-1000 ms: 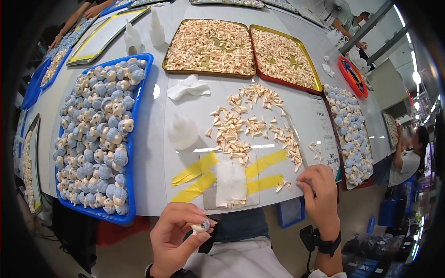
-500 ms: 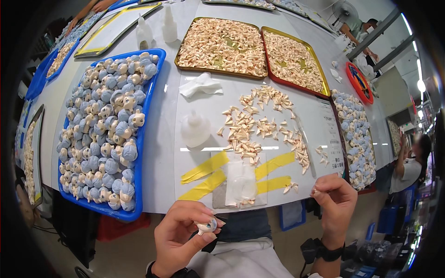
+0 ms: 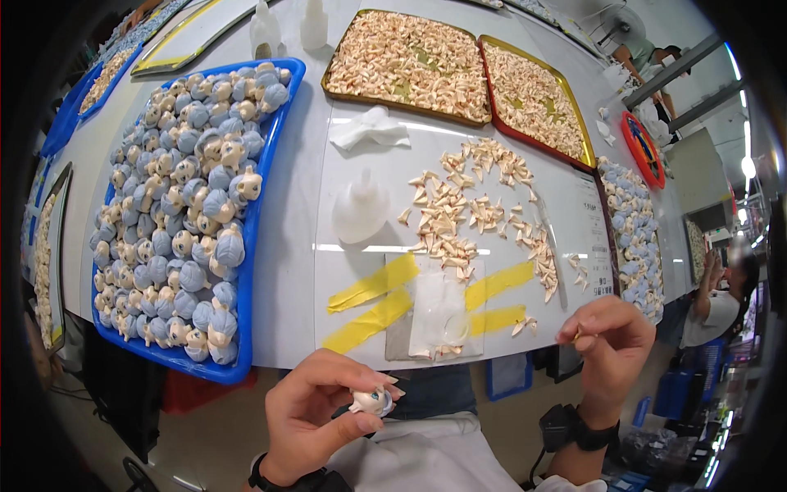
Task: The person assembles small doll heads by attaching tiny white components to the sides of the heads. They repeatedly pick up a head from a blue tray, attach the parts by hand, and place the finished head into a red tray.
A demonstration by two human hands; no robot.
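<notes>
My left hand [image 3: 316, 414] is closed round a small doll head [image 3: 371, 402] with a pale face, a painted blue eye and light blue hair. Off to the right, my right hand [image 3: 613, 340] is pinched, thumb against forefinger. A tiny yellowish bit shows at its fingertips, too small to name. Between and beyond my hands lies a white tissue pad [image 3: 438, 307] on a grey board, held by yellow tape strips [image 3: 373, 283]. Past that, small cream pointed pieces [image 3: 443, 217] lie loose on the table. A white squeeze bottle [image 3: 361, 209] stands left of them.
At left a blue tray [image 3: 275, 164] is full of similar doll heads. Two gold-rimmed trays [image 3: 484, 82] of cream pieces lie at the back. A crumpled tissue [image 3: 369, 131] and more bottles [image 3: 314, 25] stand nearby. On the right are another tray of heads [image 3: 631, 230] and a red round container [image 3: 642, 152].
The doll head in my left hand has turned, so its face shows more. My right hand has shifted slightly to the right, still pinched. The whole view has shifted a little.
</notes>
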